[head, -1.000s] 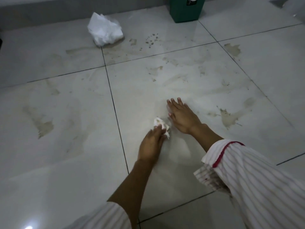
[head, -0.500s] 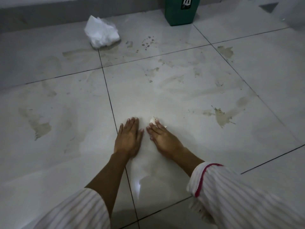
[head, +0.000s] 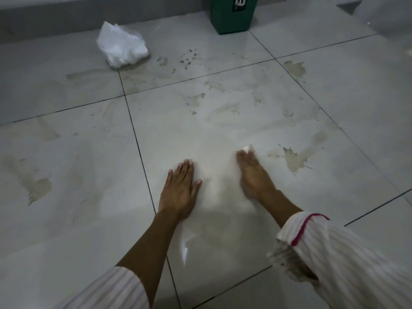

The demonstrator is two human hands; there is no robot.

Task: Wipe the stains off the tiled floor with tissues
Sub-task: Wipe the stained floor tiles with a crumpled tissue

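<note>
The pale tiled floor (head: 89,157) carries brown smears and splashes. My right hand (head: 253,175) lies blurred on the centre tile, its fingers stretched flat over a small crumpled tissue (head: 247,148) that peeks out beyond the fingertips. A brown splat (head: 294,162) sits just right of that hand, a short gap away. Flat on the same tile rests my left hand (head: 180,189), palm down with fingers straight and holding nothing, close to a dark grout line. Another stain (head: 39,188) marks the left tile.
A white heap of tissues (head: 121,46) lies at the back left near the grey wall base. A green bin (head: 233,13) stands at the back centre. Dark droplets (head: 188,58) and a brown patch (head: 294,68) mark the far tiles.
The tissue passed from my left hand to under my right hand. The right hand then slid right with it toward the brown splat, while the left hand settled flat on the floor.
</note>
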